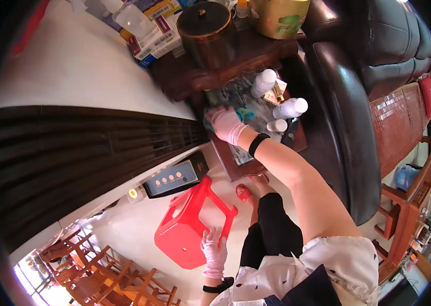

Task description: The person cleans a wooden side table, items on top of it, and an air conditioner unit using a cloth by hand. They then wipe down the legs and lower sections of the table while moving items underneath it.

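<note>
The right hand (225,124), fingers closed over a blue-green cloth (246,113) near the left edge of the marble-topped desk (224,157), appears mid-wipe — further strokes call for skirting the white bottles (290,108) — left hand's (214,251) fingers loosely spread.

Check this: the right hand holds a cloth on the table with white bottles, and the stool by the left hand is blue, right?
Not quite: in the head view, the stool by the left hand is red, not blue. The rest is right: the right hand holds a cloth on the table with white bottles.
</note>
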